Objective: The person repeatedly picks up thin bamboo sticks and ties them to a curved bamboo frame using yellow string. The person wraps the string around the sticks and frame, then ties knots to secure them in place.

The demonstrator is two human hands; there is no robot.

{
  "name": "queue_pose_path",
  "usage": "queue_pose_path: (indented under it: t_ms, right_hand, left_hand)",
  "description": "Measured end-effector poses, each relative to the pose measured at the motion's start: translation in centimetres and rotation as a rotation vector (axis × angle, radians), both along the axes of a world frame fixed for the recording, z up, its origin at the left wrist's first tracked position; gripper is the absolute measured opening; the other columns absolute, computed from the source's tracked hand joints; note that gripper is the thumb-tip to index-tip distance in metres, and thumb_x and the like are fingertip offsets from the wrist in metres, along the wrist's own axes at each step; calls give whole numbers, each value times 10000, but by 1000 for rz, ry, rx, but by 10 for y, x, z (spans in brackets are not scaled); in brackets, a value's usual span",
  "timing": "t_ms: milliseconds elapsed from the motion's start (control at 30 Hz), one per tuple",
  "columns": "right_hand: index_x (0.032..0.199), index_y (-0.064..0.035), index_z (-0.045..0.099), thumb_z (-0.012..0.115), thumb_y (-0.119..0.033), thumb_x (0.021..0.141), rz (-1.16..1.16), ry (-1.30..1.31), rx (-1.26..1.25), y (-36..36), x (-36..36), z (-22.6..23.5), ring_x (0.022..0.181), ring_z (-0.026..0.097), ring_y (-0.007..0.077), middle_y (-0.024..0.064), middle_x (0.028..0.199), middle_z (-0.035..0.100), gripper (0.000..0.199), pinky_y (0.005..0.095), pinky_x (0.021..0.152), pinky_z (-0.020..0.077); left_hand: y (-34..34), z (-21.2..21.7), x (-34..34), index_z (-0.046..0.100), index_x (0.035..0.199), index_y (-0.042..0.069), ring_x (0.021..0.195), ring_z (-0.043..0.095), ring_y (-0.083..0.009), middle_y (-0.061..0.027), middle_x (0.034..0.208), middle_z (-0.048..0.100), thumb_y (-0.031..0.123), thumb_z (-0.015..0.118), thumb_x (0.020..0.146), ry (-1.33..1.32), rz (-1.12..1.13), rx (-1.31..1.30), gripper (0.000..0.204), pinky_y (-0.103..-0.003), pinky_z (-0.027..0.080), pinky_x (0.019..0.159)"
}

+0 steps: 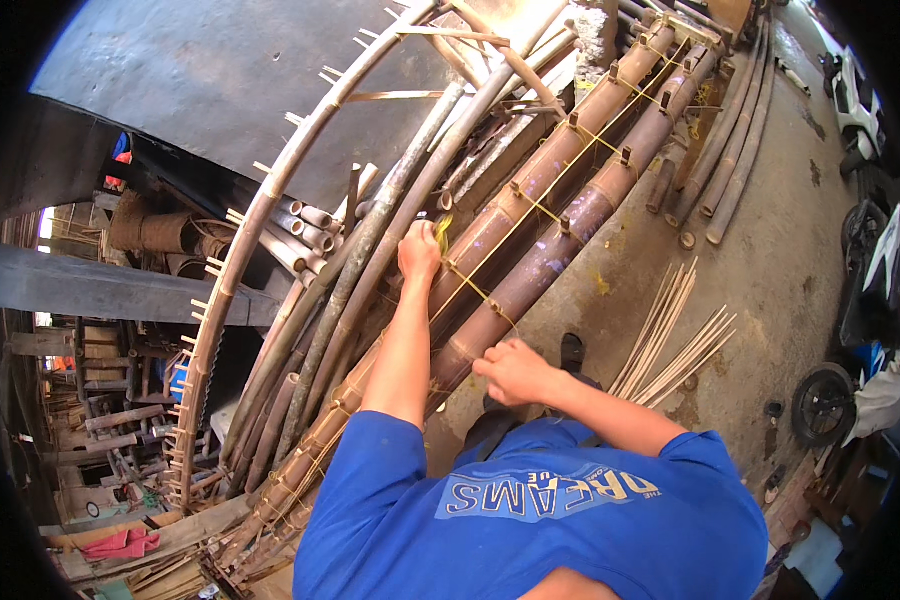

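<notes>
Brown bamboo poles (532,275), crossed by yellow cord (530,216), are lying just right of the left hand (420,252), whose curled fingers are gripping a yellow tuft (444,232). Beside them the right hand (515,372) is bending half closed, its hold impossible to tell; grey floor (750,260) is spreading to its right, carrying thin sticks (660,345) and, farther off, motorbikes (885,250).

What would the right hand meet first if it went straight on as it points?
Probably the nearer large brown bamboo pole, just left of the right hand, though depth is unclear.
</notes>
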State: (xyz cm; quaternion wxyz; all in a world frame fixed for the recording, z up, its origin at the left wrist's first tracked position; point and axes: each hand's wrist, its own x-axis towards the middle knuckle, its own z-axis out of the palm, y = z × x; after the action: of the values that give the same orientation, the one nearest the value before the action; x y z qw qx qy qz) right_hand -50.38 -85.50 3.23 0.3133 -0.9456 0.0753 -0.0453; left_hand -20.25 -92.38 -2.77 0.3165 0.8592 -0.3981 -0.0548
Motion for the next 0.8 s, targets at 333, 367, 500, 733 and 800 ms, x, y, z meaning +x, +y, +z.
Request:
queue_pose_path:
  t_ms: [333, 367, 500, 733, 800]
  right_hand:
    - [966, -93, 613, 485, -307, 1036, -1000, -745, 1961, 126, 78, -30, 934, 644, 167, 52, 933, 668, 260, 310, 839, 500]
    - [855, -107, 562, 474, -253, 1024, -878, -1062, 1793, 129, 109, -17, 804, 610, 140, 40, 833, 614, 241, 300, 775, 490]
    - [836, -26, 541, 460, -260, 1031, -351, -631, 1187, 125, 191, 79, 693, 498, 169, 43, 736, 552, 315, 347, 651, 438]
    - [853, -39, 681, 480, -501, 1015, -50, -10, 858, 10, 225, -6, 759, 649, 235, 81, 754, 663, 530, 397, 753, 512]
    - [740, -21, 612, 545, -387, 996, -36, -155, 1192, 43, 182, 82, 682, 602, 238, 75, 674, 586, 452, 377, 696, 498]
  left_hand:
    - [238, 33, 3, 634, 1145, 14, 975, 658, -450, -274, 1006, 685, 269, 497, 971, 218, -262, 161, 337, -537, 521, 821]
    - [259, -8, -7, 631, 1121, 25, 960, 659, -453, -276, 993, 685, 253, 509, 953, 461, -330, 8, 309, -544, 524, 797]
    - [264, -38, -30, 616, 1164, 58, 950, 623, -500, -292, 1021, 662, 258, 560, 928, -98, -191, -157, 314, -599, 473, 761]
    - [242, 42, -51, 692, 1145, 123, 991, 635, -469, -251, 991, 688, 336, 501, 1012, 197, -170, 98, 316, -538, 491, 835]
    - [259, 37, -45, 694, 1143, 124, 983, 641, -462, -240, 996, 690, 344, 504, 1010, 220, -133, 86, 319, -530, 496, 821]
